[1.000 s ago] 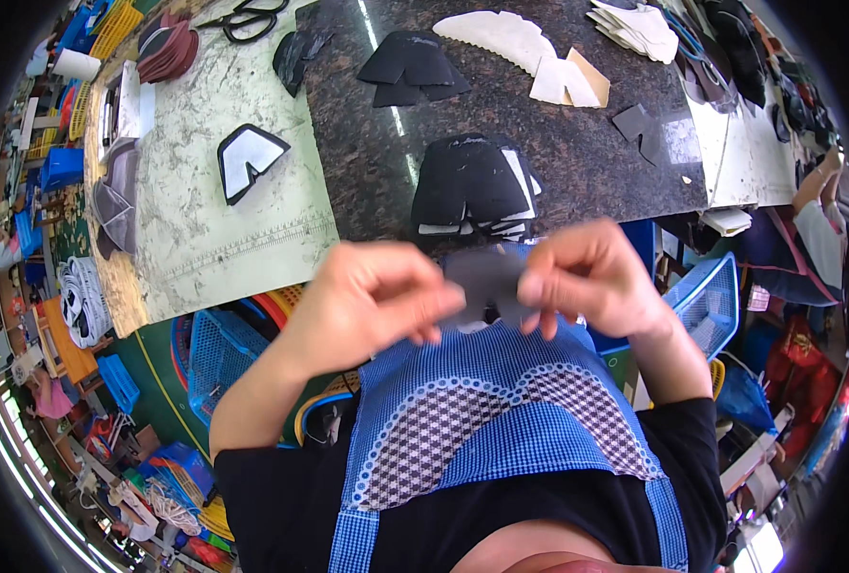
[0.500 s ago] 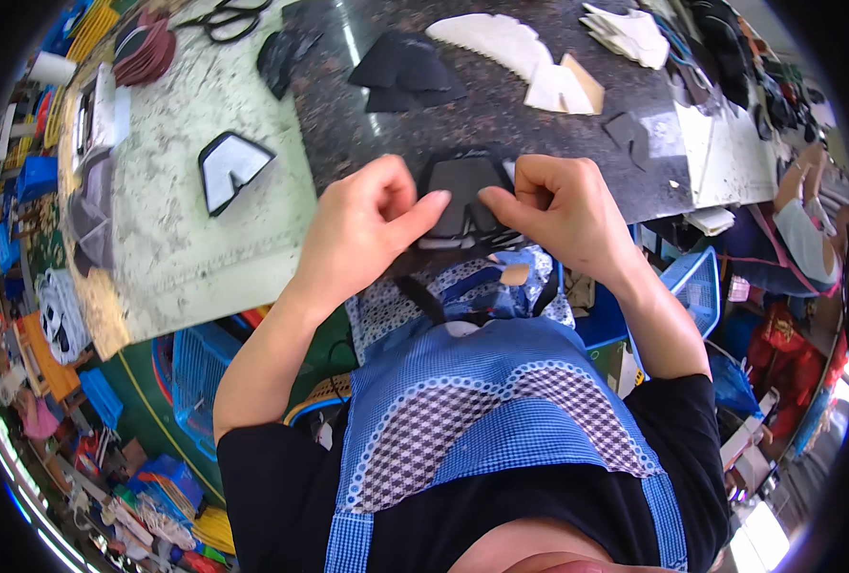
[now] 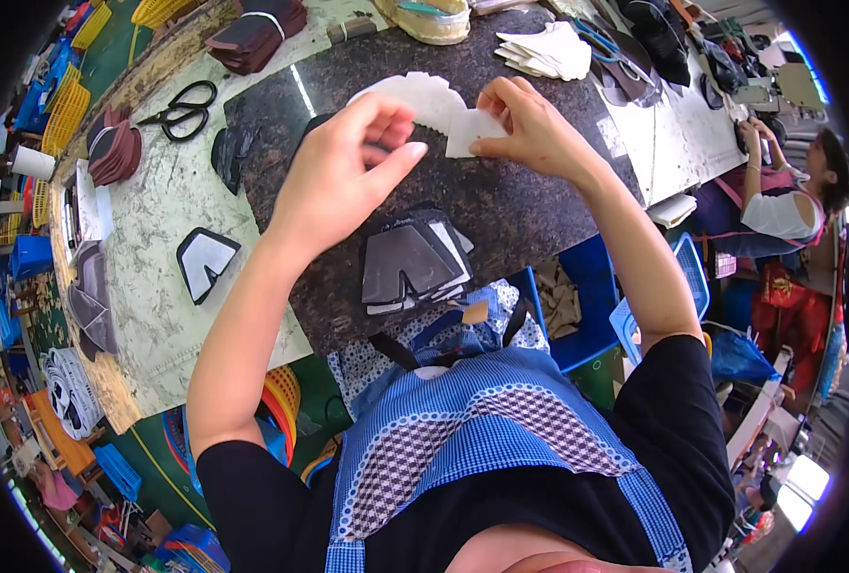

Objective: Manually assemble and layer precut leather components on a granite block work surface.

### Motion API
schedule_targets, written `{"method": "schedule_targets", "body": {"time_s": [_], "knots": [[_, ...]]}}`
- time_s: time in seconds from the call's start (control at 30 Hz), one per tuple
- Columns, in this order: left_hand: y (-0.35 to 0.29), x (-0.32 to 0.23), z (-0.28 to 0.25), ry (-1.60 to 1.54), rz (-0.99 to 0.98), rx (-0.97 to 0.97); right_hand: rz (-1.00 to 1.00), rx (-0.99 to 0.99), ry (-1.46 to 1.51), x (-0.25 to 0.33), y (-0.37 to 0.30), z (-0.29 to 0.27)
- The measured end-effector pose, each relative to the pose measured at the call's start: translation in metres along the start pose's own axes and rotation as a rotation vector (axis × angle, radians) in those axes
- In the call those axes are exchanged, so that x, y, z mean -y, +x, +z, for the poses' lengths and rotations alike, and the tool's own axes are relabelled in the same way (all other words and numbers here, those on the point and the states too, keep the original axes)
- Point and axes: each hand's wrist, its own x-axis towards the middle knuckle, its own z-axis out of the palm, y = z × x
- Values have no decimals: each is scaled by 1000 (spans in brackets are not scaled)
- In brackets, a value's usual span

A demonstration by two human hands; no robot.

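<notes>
My right hand [image 3: 531, 129] pinches the edge of a small white cut piece [image 3: 462, 132] between thumb and fingers, at the far middle of the dark stone slab. Beside that piece lies a white, arched piece with a serrated edge [image 3: 415, 95]. My left hand [image 3: 353, 153] hovers left of them, thumb and fingers apart, holding nothing; it hides most of some black pieces. Close to my apron rests a loose stack of dark grey, notched pieces [image 3: 407, 260], with white layers showing along its right and lower edges.
Left, on the pale board [image 3: 147, 229], are black-handled scissors [image 3: 178, 113], a black-edged white piece [image 3: 207, 263] and maroon pieces [image 3: 116, 151]. White pieces [image 3: 546, 50] are piled at the far right. A blue bin [image 3: 582, 296] stands below the table edge; another person [image 3: 777, 210] sits to the right.
Both hands have left the dark grey stack and moved farther across the slab. My right hand has taken hold of the small white piece; my left hand has opened. The view has shifted.
</notes>
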Motion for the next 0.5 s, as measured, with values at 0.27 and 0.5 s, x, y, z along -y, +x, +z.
{"method": "schedule_targets", "body": {"time_s": [0.27,0.5], "knots": [[56,42,21,317,62,219,-72,93,66,-5,0,-11],[51,38,27,291,88,219,29,-73,704,-5,-26,-25]]}}
